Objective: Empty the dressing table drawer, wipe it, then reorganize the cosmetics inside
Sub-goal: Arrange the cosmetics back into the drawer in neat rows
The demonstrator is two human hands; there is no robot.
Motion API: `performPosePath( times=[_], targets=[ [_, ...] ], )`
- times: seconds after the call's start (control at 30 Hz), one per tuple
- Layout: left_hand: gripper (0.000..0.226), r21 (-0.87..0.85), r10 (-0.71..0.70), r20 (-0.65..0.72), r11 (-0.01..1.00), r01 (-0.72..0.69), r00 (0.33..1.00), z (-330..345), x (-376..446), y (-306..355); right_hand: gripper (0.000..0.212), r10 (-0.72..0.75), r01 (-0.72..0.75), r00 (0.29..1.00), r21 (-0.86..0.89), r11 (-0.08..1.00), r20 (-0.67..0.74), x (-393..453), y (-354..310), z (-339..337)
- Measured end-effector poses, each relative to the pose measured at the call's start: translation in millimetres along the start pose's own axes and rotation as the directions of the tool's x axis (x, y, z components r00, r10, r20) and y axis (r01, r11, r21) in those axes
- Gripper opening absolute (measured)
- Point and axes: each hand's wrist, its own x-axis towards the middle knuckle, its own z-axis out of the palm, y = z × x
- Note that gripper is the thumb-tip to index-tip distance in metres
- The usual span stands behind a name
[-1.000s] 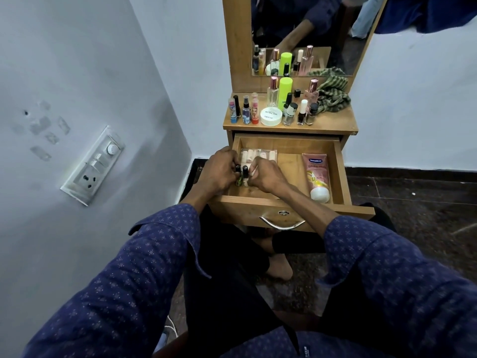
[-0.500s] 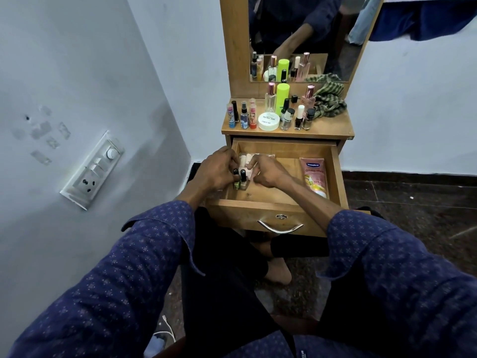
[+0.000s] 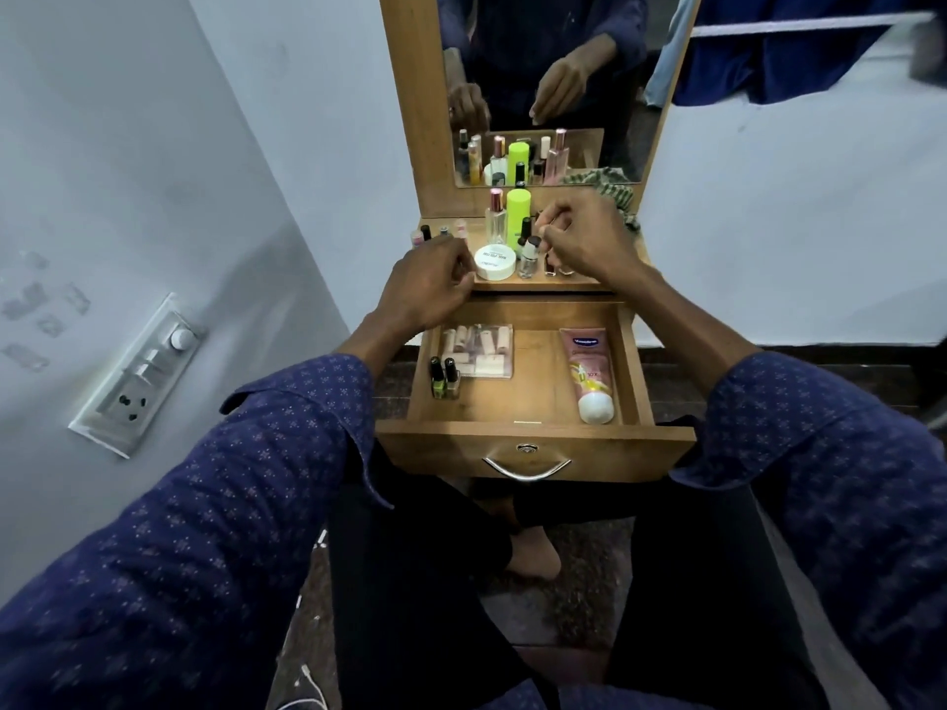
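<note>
- Left hand [image 3: 430, 287] raised over the front left of the table [image 3: 543, 285] top, fingers curled, just beside the white round jar [image 3: 495, 262]; whether anything is pinched in it, cannot tell.
- Right hand [image 3: 581, 235] up among the small bottles on the table top, fingers curled inward near their caps; grasp on any one of them not clear enough to tell.
- Drawer [image 3: 533, 409] pulled open below the top, metal handle [image 3: 527, 466] at its front.
- Inside, at the left: clear packet of pale tubes [image 3: 479, 351] lying flat, two black-capped nail polish bottles [image 3: 444, 380] standing just in front of it.
- Inside, at the right: pink lotion tube [image 3: 589, 374] lying flat, white cap toward the drawer front.
- On the top, behind the hands: neon green bottle [image 3: 518, 211], clear perfume bottle [image 3: 495, 216], striped cloth [image 3: 622, 197] at the right edge.
- Mirror [image 3: 548, 84] behind, reflecting both hands and the bottles.
- Switch panel [image 3: 136, 374] on the left wall.
</note>
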Motion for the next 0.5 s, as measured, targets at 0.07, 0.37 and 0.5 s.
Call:
performPosePath(
  times=[0.07,0.37,0.5],
  targets=[
    [0.012,0.01,0.029,-0.011,1.0,-0.029,1.0,1.5,15.2,11.0,0.009,-0.006,0.005,0.999,-0.029,1.0,-0.038,6.9,8.5,-15.3],
    [0.017,0.031,0.104,-0.042,0.994,-0.103,0.994,5.7,70.2,33.3,0.016,0.016,-0.016,1.0,-0.161,0.987,-0.006,18.1,39.6,-39.4],
    [0.029,0.053,0.123,-0.002,0.991,-0.123,0.992,15.0,73.2,41.1,0.024,-0.008,0.016,0.999,-0.197,0.98,0.045,13.3,48.0,-29.0]
  ],
)
